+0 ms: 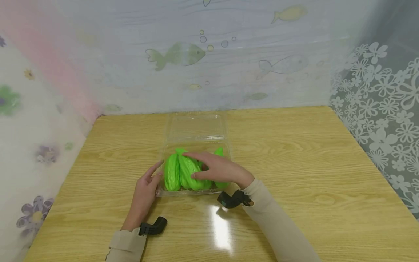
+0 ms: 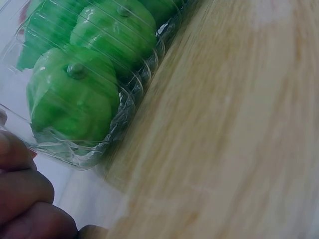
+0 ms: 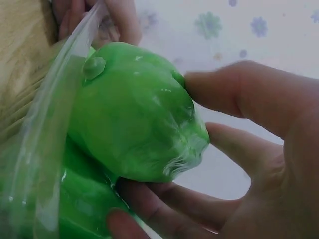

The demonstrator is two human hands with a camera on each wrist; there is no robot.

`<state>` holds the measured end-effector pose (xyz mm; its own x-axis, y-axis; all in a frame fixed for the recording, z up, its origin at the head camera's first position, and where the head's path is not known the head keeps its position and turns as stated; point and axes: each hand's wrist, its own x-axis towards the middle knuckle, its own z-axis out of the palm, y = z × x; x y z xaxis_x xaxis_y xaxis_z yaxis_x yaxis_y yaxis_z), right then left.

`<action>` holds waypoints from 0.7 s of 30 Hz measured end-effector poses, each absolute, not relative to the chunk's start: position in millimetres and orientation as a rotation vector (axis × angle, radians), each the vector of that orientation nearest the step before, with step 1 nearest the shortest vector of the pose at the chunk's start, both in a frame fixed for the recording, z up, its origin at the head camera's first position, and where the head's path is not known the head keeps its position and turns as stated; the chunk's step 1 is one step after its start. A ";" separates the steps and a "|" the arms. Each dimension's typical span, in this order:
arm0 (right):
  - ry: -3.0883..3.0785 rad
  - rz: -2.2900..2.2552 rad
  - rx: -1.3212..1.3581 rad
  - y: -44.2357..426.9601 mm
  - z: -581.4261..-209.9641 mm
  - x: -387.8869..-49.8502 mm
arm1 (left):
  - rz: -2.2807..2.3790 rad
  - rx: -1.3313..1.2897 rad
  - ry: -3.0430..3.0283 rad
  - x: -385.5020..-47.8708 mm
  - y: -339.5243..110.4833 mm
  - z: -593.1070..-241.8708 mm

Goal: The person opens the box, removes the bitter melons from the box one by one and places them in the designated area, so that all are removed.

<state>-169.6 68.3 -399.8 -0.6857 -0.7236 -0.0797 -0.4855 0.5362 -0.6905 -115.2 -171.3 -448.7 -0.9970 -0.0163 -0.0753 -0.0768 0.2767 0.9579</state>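
A clear plastic clamshell container (image 1: 196, 194) lies on the table, several bright green ribbed gourds, like bitter melons, in its base. Over these, my right hand (image 1: 222, 169) grips one gourd (image 3: 134, 114), its thumb on one side and its fingers on the other in the right wrist view. That gourd's stubby stem faces the container's near wall. My left hand (image 1: 145, 189) holds the container's left side near the front corner; curled fingers (image 2: 30, 199) show there in the left wrist view. Another gourd (image 1: 172, 173) lies at the far left inside the base.
The container's hinged lid (image 1: 196, 125) is folded back toward the wall. A wood-grain table (image 1: 294, 163) extends on both sides. A fish-patterned curtain (image 1: 229, 72) stands behind it, flowered sheets at the left and right. Black wrist cameras (image 1: 230, 199) sit on both wrists.
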 end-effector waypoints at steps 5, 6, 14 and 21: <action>2.427 -0.972 -0.991 66.5 -399.1 -169.0 | 1.855 -0.094 2.460 -115.4 -170.9 -447.4; 2.431 -0.982 -0.992 66.1 -399.2 -169.5 | 1.855 -0.093 2.457 -115.7 -171.0 -447.1; 2.383 -1.223 -0.824 71.3 -402.0 -176.2 | 1.867 -0.081 2.456 -114.7 -170.5 -447.7; 2.315 -1.379 -0.716 81.2 -401.8 -180.7 | 1.863 -0.079 2.472 -114.1 -171.1 -447.6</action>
